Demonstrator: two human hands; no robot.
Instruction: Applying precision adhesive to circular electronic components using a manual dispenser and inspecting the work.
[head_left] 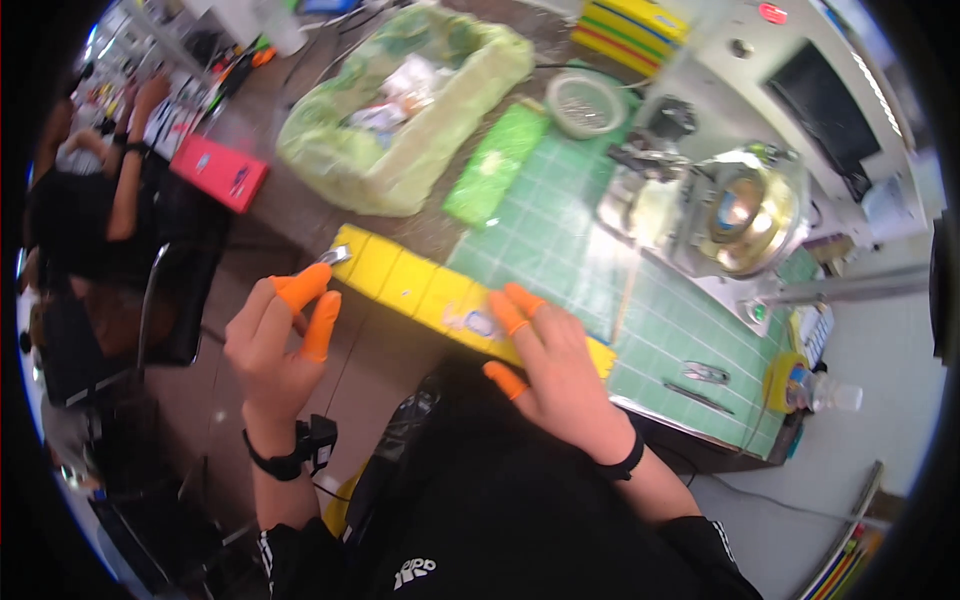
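Observation:
A long yellow strip (410,283), divided by dark cross lines, lies slantwise along the near edge of the bench. My right hand (555,370) grips its right part, fingers on top and thumb at the near edge. Beside the strip's left end, my left hand (280,345) is closed in a pinch. At its fingertips is a small shiny silver piece (338,255), too small to name exactly. Orange finger cots cover the thumb and some fingers of both hands.
A green gridded mat (560,215) covers the bench, with tweezers (698,397) at right. Behind are a bag-lined bin (350,180), a green packet (497,165), a bowl (587,105) and a machine with a brass-coloured round bowl (742,215). A person (125,190) sits at left.

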